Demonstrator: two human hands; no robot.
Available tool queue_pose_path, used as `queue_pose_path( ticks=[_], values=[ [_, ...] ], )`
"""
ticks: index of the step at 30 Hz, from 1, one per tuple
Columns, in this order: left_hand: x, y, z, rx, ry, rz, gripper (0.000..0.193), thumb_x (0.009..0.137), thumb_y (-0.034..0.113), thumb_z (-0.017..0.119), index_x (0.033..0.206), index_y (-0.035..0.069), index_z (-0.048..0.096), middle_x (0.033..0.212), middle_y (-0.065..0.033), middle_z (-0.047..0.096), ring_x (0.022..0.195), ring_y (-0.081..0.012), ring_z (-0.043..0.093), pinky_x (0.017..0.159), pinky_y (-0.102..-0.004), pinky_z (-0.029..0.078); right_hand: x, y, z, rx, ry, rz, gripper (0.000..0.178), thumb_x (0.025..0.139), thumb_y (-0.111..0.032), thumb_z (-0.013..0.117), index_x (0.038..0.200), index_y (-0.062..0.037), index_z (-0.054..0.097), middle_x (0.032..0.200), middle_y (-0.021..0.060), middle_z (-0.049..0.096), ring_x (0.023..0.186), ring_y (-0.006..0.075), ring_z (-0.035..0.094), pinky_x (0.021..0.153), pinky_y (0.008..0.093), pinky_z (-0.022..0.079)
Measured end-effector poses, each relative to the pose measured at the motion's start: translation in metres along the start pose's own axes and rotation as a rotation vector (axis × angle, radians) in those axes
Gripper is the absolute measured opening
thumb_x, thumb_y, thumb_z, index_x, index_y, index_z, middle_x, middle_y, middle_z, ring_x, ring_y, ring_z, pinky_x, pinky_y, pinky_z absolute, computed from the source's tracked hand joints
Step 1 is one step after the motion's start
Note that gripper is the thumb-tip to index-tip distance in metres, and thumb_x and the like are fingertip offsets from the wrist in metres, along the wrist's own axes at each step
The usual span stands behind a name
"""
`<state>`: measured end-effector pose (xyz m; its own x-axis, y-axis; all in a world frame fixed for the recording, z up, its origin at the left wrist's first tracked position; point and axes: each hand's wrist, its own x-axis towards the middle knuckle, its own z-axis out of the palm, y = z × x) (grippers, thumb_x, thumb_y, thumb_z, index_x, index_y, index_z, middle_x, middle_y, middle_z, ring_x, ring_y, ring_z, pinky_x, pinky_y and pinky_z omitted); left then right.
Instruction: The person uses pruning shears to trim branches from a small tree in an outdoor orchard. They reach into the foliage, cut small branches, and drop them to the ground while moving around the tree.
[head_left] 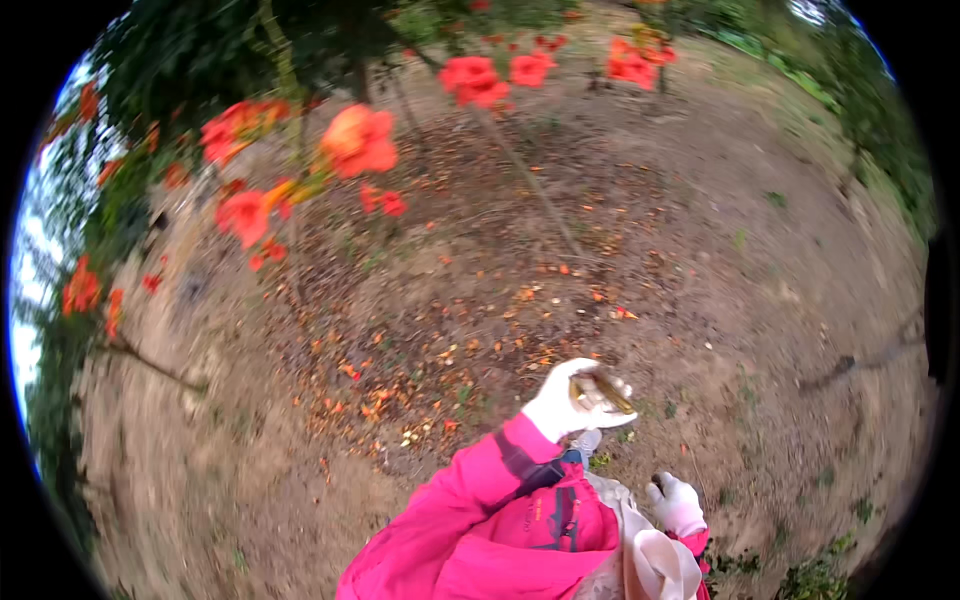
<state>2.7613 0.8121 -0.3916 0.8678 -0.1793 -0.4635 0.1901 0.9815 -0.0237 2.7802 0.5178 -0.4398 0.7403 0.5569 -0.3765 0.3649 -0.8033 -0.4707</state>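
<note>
My left hand (575,402), in a white glove, is raised in front of me with its fingers curled round a slim brownish-yellow thing (612,392). Motion blur hides what kind of thing it is. Lower and to the right, my right hand (680,505), also gloved in white, hangs low with its fingers curled in. Something dark shows at its fingertips, too small to name. Beside that hand a pale pink cloth (665,565) hangs in folds against my body. Both arms wear bright pink sleeves (470,480).
Orange-red trumpet-shaped flowers (362,140) hang on stems at the upper left and top. Fallen petals and dry leaves (400,370) litter the bare soil (740,260). Thin trunks (530,180) rise beyond, a branch (860,365) lies at right, and low green plants (815,575) grow at lower right.
</note>
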Motion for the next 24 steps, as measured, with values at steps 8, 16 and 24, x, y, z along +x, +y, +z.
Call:
queue_pose_path(
  ticks=[8, 16, 24],
  values=[
    [0.142, 0.054, 0.061, 0.165, -0.042, -0.067, 0.036, 0.076, 0.029, 0.058, 0.094, -0.002, 0.059, 0.097, -0.0160, 0.063, 0.098, -0.0328, 0.059, 0.100, -0.0621, 0.036, 0.105, 0.025, -0.094, -0.043, 0.158, 0.228, 0.033, 0.089, -0.038, 0.053, 0.093, -0.0063, 0.059, 0.084, 0.0163, 0.066, 0.081, 0.0366, 0.064, 0.071, 0.0474, 0.051],
    [0.266, 0.070, 0.068, 0.542, -0.134, -0.321, 0.017, 0.087, 0.015, 0.050, 0.083, 0.000, 0.056, 0.072, -0.0081, 0.059, 0.068, -0.0251, 0.057, 0.076, -0.0421, 0.048, 0.144, 0.048, -0.117, -0.024, 0.215, 0.438, 0.036, 0.088, -0.041, 0.053, 0.092, -0.0053, 0.059, 0.085, 0.0152, 0.066, 0.080, 0.0351, 0.065, 0.068, 0.0479, 0.052],
    [0.303, 0.079, 0.073, 0.030, 0.029, -0.354, 0.028, 0.081, 0.019, 0.059, 0.099, -0.002, 0.060, 0.083, -0.0082, 0.061, 0.085, -0.0241, 0.060, 0.105, -0.0571, 0.033, 0.180, 0.044, -0.153, -0.030, 0.127, 0.403, 0.033, 0.086, -0.035, 0.055, 0.090, -0.0037, 0.061, 0.081, 0.0151, 0.066, 0.074, 0.0344, 0.066, 0.062, 0.0455, 0.051]
  ],
)
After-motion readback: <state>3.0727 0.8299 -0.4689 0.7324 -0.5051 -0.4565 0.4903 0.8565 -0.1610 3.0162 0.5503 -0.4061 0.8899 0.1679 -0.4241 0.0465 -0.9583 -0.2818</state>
